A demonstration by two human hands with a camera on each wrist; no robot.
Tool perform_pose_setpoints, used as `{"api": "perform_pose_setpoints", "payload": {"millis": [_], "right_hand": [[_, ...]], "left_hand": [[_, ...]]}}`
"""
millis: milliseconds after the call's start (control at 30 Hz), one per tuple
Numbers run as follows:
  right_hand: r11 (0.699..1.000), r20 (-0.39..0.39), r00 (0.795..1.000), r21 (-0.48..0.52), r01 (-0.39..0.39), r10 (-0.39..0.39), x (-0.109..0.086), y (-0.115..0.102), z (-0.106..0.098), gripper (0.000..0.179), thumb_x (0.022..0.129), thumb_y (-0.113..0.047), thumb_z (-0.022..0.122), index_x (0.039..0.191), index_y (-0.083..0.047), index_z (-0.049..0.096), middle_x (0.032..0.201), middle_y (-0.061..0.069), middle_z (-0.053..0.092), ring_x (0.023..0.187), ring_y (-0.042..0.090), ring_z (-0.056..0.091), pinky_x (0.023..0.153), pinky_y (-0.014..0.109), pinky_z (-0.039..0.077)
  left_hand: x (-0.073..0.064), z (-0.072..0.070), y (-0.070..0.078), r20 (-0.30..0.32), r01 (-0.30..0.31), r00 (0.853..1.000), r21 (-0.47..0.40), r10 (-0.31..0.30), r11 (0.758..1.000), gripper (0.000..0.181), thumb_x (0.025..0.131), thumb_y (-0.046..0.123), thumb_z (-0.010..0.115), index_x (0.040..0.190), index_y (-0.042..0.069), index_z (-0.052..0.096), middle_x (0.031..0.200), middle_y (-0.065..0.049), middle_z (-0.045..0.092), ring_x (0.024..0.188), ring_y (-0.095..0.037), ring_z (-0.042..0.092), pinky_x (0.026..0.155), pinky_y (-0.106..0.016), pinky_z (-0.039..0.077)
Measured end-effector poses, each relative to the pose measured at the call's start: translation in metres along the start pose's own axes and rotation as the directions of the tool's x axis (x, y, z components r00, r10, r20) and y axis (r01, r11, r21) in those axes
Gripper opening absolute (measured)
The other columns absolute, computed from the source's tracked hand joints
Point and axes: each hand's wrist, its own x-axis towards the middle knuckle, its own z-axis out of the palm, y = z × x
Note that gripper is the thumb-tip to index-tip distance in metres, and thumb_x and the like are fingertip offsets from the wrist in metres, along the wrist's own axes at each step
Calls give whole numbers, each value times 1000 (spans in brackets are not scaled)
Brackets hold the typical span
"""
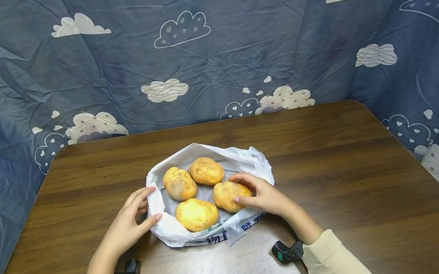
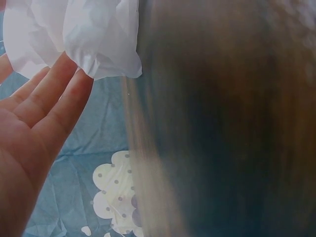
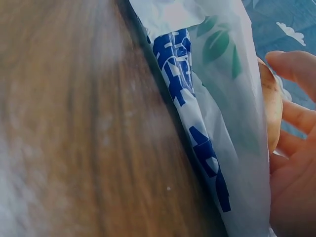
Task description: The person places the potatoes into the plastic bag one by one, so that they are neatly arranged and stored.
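Several yellow-brown potatoes lie in a white plastic bag (image 1: 200, 151) whose mouth is spread wide on the table. My right hand (image 1: 267, 196) reaches over the bag's right side and grips the right-hand potato (image 1: 229, 195), thumb in front and fingers behind. In the right wrist view that potato (image 3: 272, 106) shows only partly past the bag wall. My left hand (image 1: 123, 228) touches the bag's left side with spread thumb and fingers. The left wrist view shows its fairly straight fingers (image 2: 47, 96) against the plastic. Another potato (image 1: 196, 214) sits at front, with two more (image 1: 179, 183) behind.
The bag stands on a brown wood-grain table (image 1: 337, 161) with rounded far corners. Blue and green print (image 3: 180, 81) marks the bag's front. Behind the table hangs a blue cloth (image 1: 275, 50) with white clouds. A black wrist device (image 1: 287, 251) sits by each cream sleeve.
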Motion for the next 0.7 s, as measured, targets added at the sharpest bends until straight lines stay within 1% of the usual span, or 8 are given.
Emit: {"api": "perform_pose_setpoints", "payload": {"millis": [100, 200, 367, 467, 567, 633, 700], "right_hand": [[1000, -5, 1000, -16, 1, -1, 0, -3, 0, 41, 81, 2, 62, 119, 10, 47, 118, 22, 51, 109, 31, 48, 97, 41, 37], [1000, -9, 1000, -27, 3, -3, 0, -5, 0, 41, 82, 1, 61, 119, 12, 47, 118, 23, 51, 112, 33, 46, 99, 44, 33], [999, -37, 999, -26, 32, -33, 0, -8, 0, 40, 82, 4, 60, 118, 15, 46, 118, 29, 49, 114, 41, 43, 100, 48, 30], [999, -67, 997, -33, 43, -45, -1, -12, -1, 38, 82, 5, 59, 117, 14, 46, 118, 30, 48, 114, 41, 42, 100, 48, 31], [997, -109, 992, -59, 53, -59, -1, -18, -3, 38, 83, 5, 59, 118, 12, 47, 119, 27, 49, 114, 38, 44, 100, 44, 32], [994, -138, 987, -72, 76, -85, -2, -23, -5, 38, 82, 7, 58, 118, 12, 47, 119, 26, 49, 114, 36, 44, 100, 43, 33], [989, -170, 977, -90, 114, -128, -3, -28, -7, 39, 82, 9, 57, 119, 13, 45, 118, 28, 49, 113, 37, 45, 99, 43, 34]], "left_hand": [[0, 0, 0, -8, -8, 1000, -4, 8, 1000, 59, 79, 6, 68, 131, -1, 40, 128, -19, 37, 100, -34, 53, 86, -44, 46], [-1, 1, 0, -12, -11, 1000, -9, 11, 1000, 59, 79, 5, 68, 130, -1, 40, 128, -19, 37, 100, -34, 53, 86, -44, 46], [-1, 0, 1, -11, -14, 1000, -5, 14, 1000, 58, 80, 7, 67, 131, 0, 39, 129, -19, 36, 100, -35, 54, 86, -45, 45], [-1, -1, 2, -12, -14, 1000, 6, 14, 1000, 59, 81, 8, 66, 133, 1, 38, 129, -19, 36, 100, -35, 54, 85, -46, 46], [-2, -1, 4, -11, -5, 1000, 23, 5, 1000, 62, 81, 9, 66, 135, 3, 35, 131, -19, 35, 101, -35, 53, 85, -46, 45], [-2, -1, 5, -13, -3, 1000, 34, 3, 999, 64, 81, 10, 66, 136, 4, 34, 132, -18, 33, 102, -35, 53, 86, -47, 45], [-2, -1, 6, -21, -10, 1000, 49, 11, 999, 65, 81, 9, 66, 136, 4, 33, 132, -18, 32, 102, -34, 53, 86, -47, 45]]}}
